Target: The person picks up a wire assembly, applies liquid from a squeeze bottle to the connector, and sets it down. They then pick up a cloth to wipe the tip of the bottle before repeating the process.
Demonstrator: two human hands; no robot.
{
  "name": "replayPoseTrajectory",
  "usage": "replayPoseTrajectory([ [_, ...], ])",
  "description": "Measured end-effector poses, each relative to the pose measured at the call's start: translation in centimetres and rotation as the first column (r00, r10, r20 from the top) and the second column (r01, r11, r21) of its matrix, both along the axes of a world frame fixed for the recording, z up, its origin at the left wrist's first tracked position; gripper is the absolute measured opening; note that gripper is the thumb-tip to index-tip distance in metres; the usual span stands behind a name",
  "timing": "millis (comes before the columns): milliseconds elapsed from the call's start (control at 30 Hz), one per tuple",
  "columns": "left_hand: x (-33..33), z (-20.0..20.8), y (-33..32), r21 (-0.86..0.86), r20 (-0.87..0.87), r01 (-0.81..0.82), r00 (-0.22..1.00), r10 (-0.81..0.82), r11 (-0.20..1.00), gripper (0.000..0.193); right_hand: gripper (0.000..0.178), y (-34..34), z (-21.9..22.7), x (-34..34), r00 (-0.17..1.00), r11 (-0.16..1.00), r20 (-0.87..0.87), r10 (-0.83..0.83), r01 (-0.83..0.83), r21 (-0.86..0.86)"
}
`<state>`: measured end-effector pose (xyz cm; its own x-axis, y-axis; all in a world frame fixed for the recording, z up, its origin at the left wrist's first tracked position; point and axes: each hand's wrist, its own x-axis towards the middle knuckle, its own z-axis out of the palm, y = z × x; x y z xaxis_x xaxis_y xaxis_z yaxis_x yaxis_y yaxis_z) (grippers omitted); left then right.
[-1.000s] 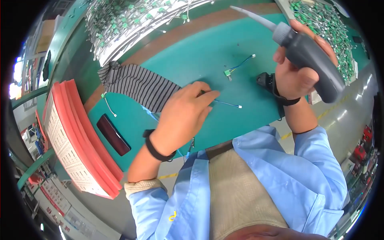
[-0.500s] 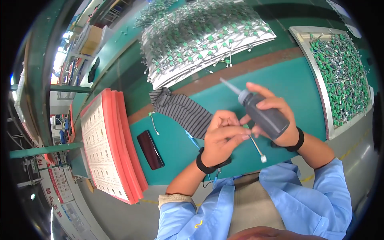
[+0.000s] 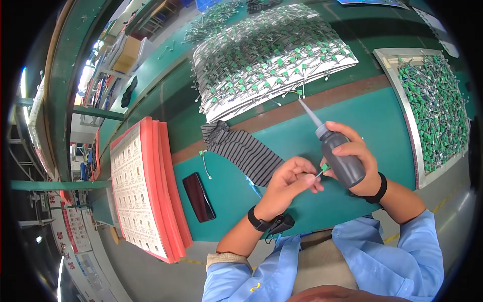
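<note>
My right hand point(image 3: 363, 163) is wrapped around a dark grey squeeze bottle point(image 3: 343, 162), whose pale tapered nozzle points up and to the left. Between its lower fingertips and my left hand sits the green connector point(image 3: 325, 167) of a small cable. My left hand point(image 3: 293, 182) pinches that cable's thin wire just left of the connector; the rest of the wire is hidden by the fingers. Left of that hand lies a grey-and-black striped cloth point(image 3: 247, 155). Dark bands circle both wrists.
Many green-tipped cables lie on a stack of white sheets point(image 3: 241, 111) at the back. A white-rimmed tray point(image 3: 405, 117) of similar cables stands right. A phone point(image 3: 198, 197), one loose cable point(image 3: 206, 165) and red folders with a printed sheet point(image 3: 173, 206) are at left.
The whole view has shifted slightly. The bottle now stands more upright. The cable's white end, which hung below my fingers, no longer shows, and its green connector is in plainer sight.
</note>
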<state>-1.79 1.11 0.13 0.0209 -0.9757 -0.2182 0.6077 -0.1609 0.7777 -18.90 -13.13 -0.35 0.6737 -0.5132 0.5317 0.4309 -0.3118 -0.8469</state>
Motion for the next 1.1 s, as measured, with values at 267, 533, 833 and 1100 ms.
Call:
replayPoseTrajectory([
  [267, 0.8, -0.9, -0.3, 0.053, -0.041, 0.359, 0.933, -0.357, 0.932, 0.020, 0.051, -0.3, -0.4, 0.0, 1.000, 0.987, 0.009, 0.015, -0.014, -0.162],
  [533, 0.6, -1.5, -0.1, 0.045, 0.182, 0.034, 0.982, -0.041, 0.998, 0.010, 0.055, -0.7, -0.5, -0.2, 0.995, 0.967, 0.055, -0.081, 0.092, -0.239],
  [833, -0.5, -2.4, 0.3, 0.061, 0.284, -0.412, 0.881, 0.380, 0.909, 0.004, 0.069, -0.3, 0.6, -3.7, 0.989, 0.932, 0.128, -0.074, 0.114, -0.343],
  [1100, -0.7, -2.5, 0.5, 0.006, 0.338, -0.429, 0.851, 0.402, 0.903, 0.005, 0.071, 0.3, -0.4, -2.6, 0.975, 0.807, 0.192, -0.113, 0.202, -0.554],
])
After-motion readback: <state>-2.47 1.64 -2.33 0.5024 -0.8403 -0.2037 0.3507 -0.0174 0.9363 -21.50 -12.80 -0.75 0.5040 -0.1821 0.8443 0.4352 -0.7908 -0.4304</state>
